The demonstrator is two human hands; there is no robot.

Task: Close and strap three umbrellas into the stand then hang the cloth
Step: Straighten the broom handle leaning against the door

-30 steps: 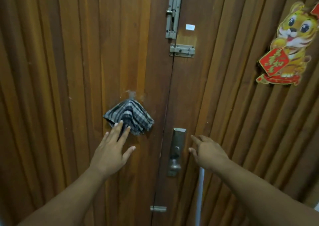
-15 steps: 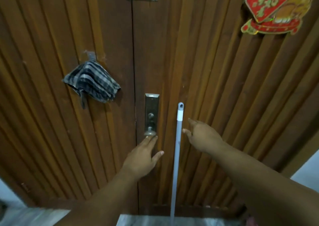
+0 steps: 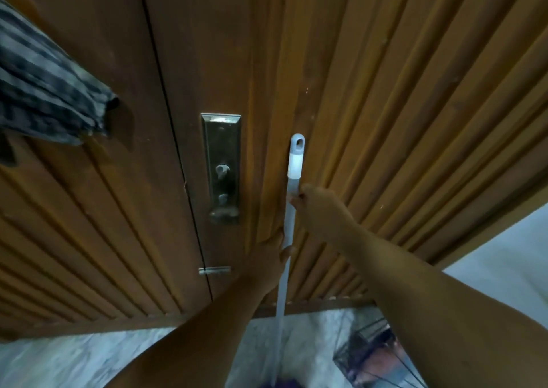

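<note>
A grey checked cloth point(image 3: 44, 91) hangs on the wooden door point(image 3: 385, 76) at the upper left. A long white pole point(image 3: 292, 209) with a grey hanging loop at its top leans against the door. My right hand point(image 3: 317, 206) grips the pole just below its white cap. My left hand point(image 3: 272, 254) holds the same pole lower down, thumb across its front. At the bottom right stands a wire stand point(image 3: 373, 355) on the floor, partly hidden by my right arm. No umbrella can be made out.
A metal lock plate point(image 3: 221, 162) with a knob sits left of the pole, beside the seam between the two door leaves. A small latch point(image 3: 214, 270) is lower down. Pale marble floor point(image 3: 59, 361) lies below the door; a white wall point(image 3: 504, 266) is at the right.
My view has tilted down and closed in on the door. Both hands, which hovered open on either side of the pole, have closed on it. The cloth stays hanging on the door.
</note>
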